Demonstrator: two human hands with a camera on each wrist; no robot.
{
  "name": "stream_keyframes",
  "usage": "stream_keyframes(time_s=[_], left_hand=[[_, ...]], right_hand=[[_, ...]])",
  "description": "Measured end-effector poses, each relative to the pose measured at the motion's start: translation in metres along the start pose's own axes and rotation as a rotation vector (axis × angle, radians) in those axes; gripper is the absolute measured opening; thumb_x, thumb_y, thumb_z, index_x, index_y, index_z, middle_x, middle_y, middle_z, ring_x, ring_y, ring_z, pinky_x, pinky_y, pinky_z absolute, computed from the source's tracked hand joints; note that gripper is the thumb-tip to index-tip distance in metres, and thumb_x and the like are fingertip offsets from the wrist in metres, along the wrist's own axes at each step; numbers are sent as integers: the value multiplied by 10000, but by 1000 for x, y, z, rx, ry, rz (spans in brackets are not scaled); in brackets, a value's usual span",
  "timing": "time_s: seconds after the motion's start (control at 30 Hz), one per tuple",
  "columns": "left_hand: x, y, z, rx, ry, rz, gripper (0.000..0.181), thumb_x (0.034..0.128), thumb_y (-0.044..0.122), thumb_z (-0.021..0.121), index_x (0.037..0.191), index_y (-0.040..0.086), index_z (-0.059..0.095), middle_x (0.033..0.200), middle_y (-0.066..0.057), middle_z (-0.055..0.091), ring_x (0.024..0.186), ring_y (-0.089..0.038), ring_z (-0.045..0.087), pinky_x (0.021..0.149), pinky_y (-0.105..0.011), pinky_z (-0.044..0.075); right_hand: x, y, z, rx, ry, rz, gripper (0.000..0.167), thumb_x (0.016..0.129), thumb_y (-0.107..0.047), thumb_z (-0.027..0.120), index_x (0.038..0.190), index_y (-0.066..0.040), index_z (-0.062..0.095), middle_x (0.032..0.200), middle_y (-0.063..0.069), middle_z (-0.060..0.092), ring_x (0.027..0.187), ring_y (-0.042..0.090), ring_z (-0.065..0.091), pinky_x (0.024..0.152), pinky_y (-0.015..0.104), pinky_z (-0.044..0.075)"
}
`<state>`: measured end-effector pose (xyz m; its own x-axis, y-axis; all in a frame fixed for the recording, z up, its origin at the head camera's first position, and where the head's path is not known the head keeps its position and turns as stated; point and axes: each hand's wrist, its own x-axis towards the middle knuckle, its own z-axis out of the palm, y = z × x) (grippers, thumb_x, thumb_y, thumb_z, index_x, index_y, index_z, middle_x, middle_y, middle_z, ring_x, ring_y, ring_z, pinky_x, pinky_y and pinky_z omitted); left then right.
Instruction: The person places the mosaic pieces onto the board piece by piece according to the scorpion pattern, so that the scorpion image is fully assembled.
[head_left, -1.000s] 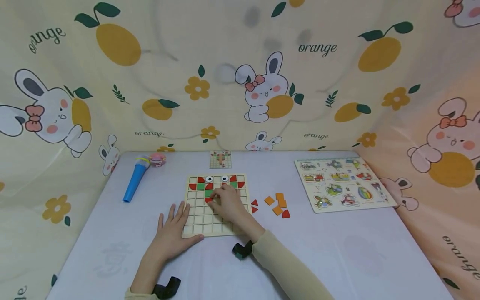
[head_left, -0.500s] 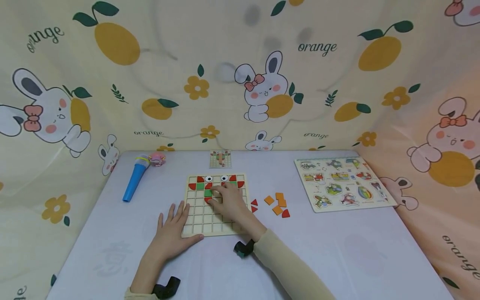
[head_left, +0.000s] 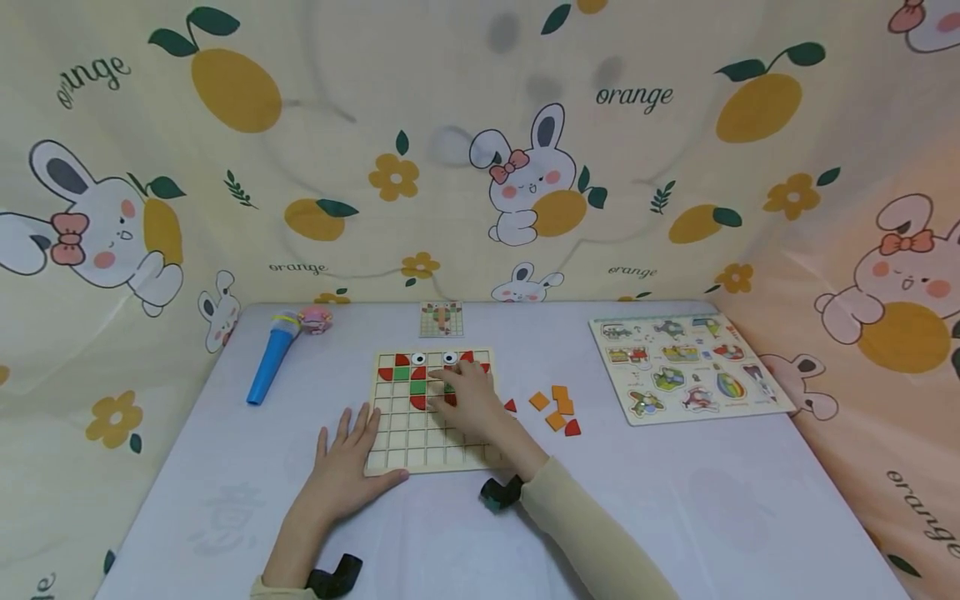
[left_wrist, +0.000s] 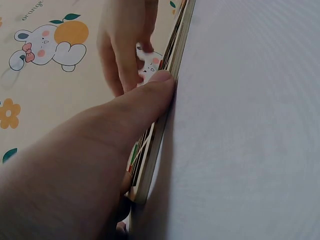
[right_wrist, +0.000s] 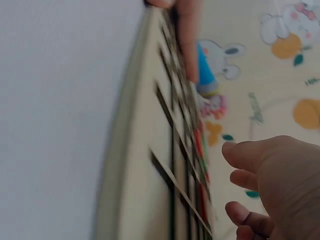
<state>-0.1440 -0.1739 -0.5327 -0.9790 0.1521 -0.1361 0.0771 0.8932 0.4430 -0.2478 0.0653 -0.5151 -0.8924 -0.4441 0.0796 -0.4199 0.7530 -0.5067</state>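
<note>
A square wooden grid board lies on the table, with red, green and white eye pieces in its upper cells. My left hand rests at its lower left corner with fingers spread; in the left wrist view the thumb lies along the board's edge. Over the upper right part of the board is my right hand, fingers loosely bent, partly hiding red and green pieces. The right wrist view shows this hand above the board, thumb and fingers apart, with nothing visible between them.
Orange squares and red pieces lie right of the board. A small pattern card lies behind it. A blue microphone and pink toy stand back left; a picture puzzle board lies back right.
My right hand has moved right from the red and green pieces in the left column of the pattern, uncovering them. My left hand has stayed in place.
</note>
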Motion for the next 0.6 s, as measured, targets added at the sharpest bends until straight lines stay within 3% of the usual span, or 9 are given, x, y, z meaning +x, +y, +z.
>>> stream_keyframes(time_s=[0.07, 0.17, 0.3, 0.37, 0.6], left_hand=[[0, 1, 0, 1, 0, 0, 1192, 860, 778, 676, 1688, 57, 213, 1766, -181, 129, 1626, -480, 10, 1234, -763, -31], [0, 2, 1, 2, -1, -2, 1196, 856, 777, 679, 1686, 50, 217, 1764, -187, 133, 1625, -486, 12, 1234, -763, -31], [0, 3, 1, 7, 0, -12, 1209, 845, 792, 677, 1685, 50, 225, 1762, -191, 144, 1623, -491, 17, 1234, -765, -28], [-1, 3, 0, 4, 3, -16, 1212, 841, 794, 681, 1684, 50, 230, 1760, -193, 151, 1621, -495, 23, 1233, -766, -26], [0, 4, -1, 5, 3, -18, 1215, 840, 793, 683, 1684, 47, 228, 1759, -198, 152, 1618, -502, 24, 1227, -774, -27]], right_hand=[[-6, 11, -10, 39, 35, -3, 437, 1020, -334, 713, 1414, -145, 690, 1194, 132, 617, 1081, 296, 510, 858, 487, 420], [-18, 31, -28, 95, 96, 37, 388, 1005, -276, 735, 1342, -85, 719, 1159, 149, 622, 1071, 318, 518, 871, 501, 417], [-37, 65, -53, 159, 145, 119, 358, 995, -252, 750, 1299, -64, 727, 1178, 179, 629, 1102, 339, 560, 945, 522, 484], [-46, 85, -64, 185, 162, 145, 355, 994, -247, 757, 1293, -58, 729, 1189, 190, 634, 1087, 336, 580, 920, 504, 519], [-74, 139, -86, 188, 238, 209, 288, 1009, -161, 719, 1266, -31, 735, 1108, 169, 644, 955, 294, 573, 809, 399, 484]])
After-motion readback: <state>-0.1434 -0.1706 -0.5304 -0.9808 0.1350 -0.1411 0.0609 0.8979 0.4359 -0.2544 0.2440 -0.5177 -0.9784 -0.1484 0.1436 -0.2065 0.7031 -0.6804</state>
